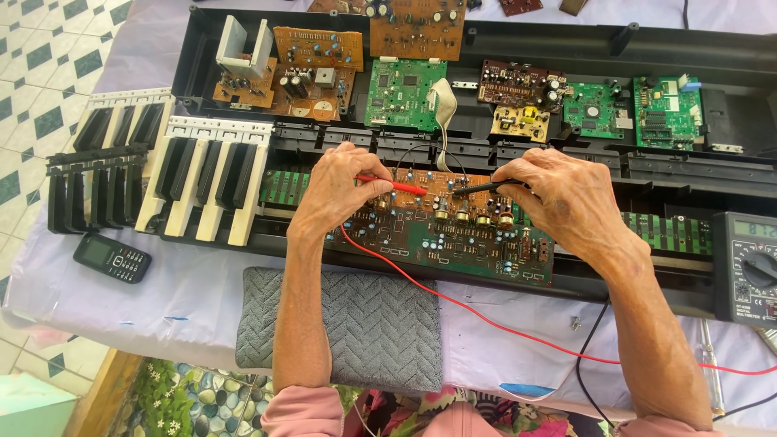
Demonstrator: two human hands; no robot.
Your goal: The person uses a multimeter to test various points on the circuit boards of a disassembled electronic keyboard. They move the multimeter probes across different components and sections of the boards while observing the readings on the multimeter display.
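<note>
My left hand (340,190) pinches a red test probe (394,183), whose tip rests on an orange-brown circuit board (421,212) lying in an opened black keyboard chassis (502,154). My right hand (566,198) holds a black test probe (479,188), its tip touching the same board close to the red one. A red lead (486,320) and a black lead (589,348) trail across the cloth toward the right.
A digital multimeter (749,267) sits at the right edge. Several green and brown circuit boards (405,93) lie in the chassis's rear. Loose piano key sections (206,182) and a small mobile phone (112,258) are at left. A grey towel (380,324) lies under my left forearm.
</note>
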